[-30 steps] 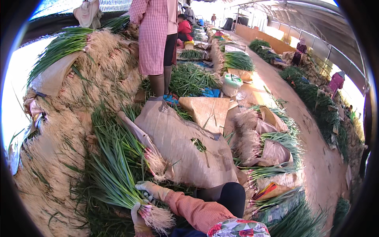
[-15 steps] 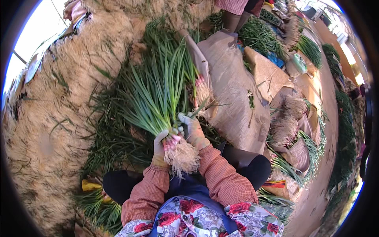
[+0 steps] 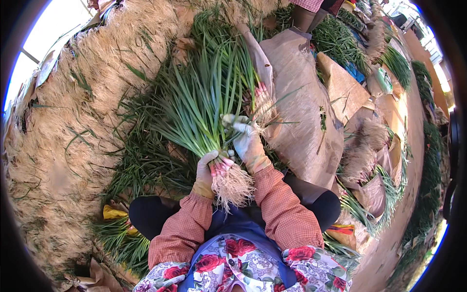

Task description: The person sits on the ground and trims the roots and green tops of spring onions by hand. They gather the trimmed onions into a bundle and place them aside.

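A: What would worry you at this point?

B: Slippage, mostly. The thick bunch of long green leaves with pink-white stems and shaggy cream roots [image 3: 202, 117] sits between the pale-gloved left hand [image 3: 206, 170] and the pale-gloved right hand [image 3: 247, 138], leaves fanning out ahead of them, roots hanging on the near side. If the left slackens, I reckon a few stems could slide out, since it looks like it's doing most of the gripping.

A: And the leaves?

B: Could snag, imo. Just beyond the right hand lies another bundle with pink stems and pale roots [image 3: 263, 100], close enough that the two might tangle if that hand tugs outward. There's also a messy heap of loose, dark green leaves [image 3: 141, 160] off to the left of the left hand, so strays could get mixed in pretty easily. Pull too hard and blades might bend or tear.

A: How are the hands set?

B: Left one's wrapped round the stem bases from the left side, pretty snug. Right one's a bit further ahead, fingers part-curled with gaps between them, right up against the bunch's right edge. Can't tell if it's actually pinching a blade, the fingertips get lost in the greens. A broad, brownish flat sheet [image 3: 301, 92] lies to the right of that hand.
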Motion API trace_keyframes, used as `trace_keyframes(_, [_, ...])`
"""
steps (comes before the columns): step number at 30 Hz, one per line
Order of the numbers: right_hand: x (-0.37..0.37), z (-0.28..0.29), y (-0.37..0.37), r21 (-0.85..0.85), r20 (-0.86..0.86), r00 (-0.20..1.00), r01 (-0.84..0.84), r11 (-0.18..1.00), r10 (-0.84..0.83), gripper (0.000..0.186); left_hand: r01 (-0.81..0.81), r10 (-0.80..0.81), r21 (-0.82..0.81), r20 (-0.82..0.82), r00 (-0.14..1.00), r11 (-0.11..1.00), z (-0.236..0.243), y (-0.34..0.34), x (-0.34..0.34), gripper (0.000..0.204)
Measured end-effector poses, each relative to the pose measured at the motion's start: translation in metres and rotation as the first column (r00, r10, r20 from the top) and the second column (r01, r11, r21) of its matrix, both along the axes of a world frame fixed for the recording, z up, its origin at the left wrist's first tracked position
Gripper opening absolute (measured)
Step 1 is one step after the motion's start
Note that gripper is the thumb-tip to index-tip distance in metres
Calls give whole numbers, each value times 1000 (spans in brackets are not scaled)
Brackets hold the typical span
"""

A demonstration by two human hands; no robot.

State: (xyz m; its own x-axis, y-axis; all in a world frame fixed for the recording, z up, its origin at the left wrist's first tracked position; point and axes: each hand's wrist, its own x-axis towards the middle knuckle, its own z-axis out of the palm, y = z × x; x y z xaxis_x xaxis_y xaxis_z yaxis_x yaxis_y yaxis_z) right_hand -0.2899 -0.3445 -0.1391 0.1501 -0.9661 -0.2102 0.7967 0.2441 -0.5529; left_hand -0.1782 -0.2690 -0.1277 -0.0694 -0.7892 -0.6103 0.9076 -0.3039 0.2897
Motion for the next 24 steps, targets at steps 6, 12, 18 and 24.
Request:
trace_keyframes(6, [2,-4,-25,109,133,990,-50,993,35,40,211,-226,-206,-52,973,956,-40,14,33,35])
trace_keyframes(12, [-51,-13,-48,-71,-200,964,161,984,-172,42,216,-203,-293,75,976,931,-3,27,47,60])
trace_keyframes(18, [-70,-75,-2,44,-932,170,-822,568,320,47,115,-185,-388,-148,971,914,11,1,35,54])
trace_keyframes(24, [-22,12,-15,-140,-814,482,-706,694,325,22,168,-218,-362,-103,971,917,-17,5,31,41])
